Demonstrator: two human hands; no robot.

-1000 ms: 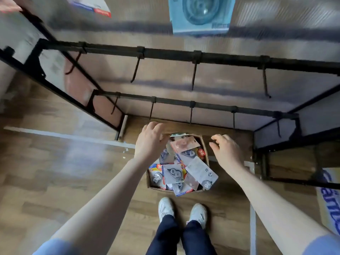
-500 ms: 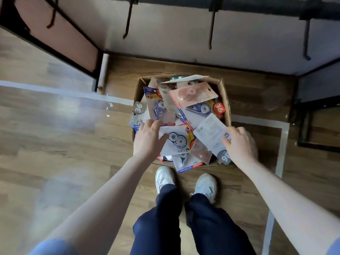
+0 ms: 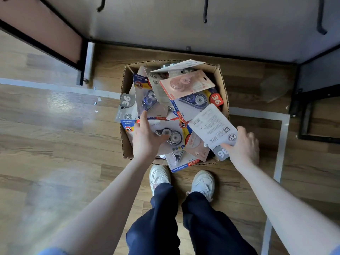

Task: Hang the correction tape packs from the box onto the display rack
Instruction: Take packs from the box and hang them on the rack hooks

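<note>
An open cardboard box (image 3: 224,83) stands on the wooden floor in front of my feet, heaped with several correction tape packs. My left hand (image 3: 146,138) reaches into the box's left side, fingers spread over a pack with a grey tape roller (image 3: 170,135). At the box's right front corner my right hand (image 3: 242,146) pinches the lower end of a white pack (image 3: 213,124) lying back side up, marked 36. A pink pack (image 3: 185,84) lies on top at the back. Black hooks (image 3: 205,10) of the display rack hang above.
The rack's black frame legs (image 3: 81,57) stand left and right (image 3: 301,100) of the box. White tape lines (image 3: 279,142) mark the floor. My white shoes (image 3: 203,182) stand just before the box. One pack (image 3: 127,105) overhangs the box's left wall.
The view has dropped from the rack bars to the box. Both hands came down from the box's far rim into the packs, and the right hand has taken hold of the white pack.
</note>
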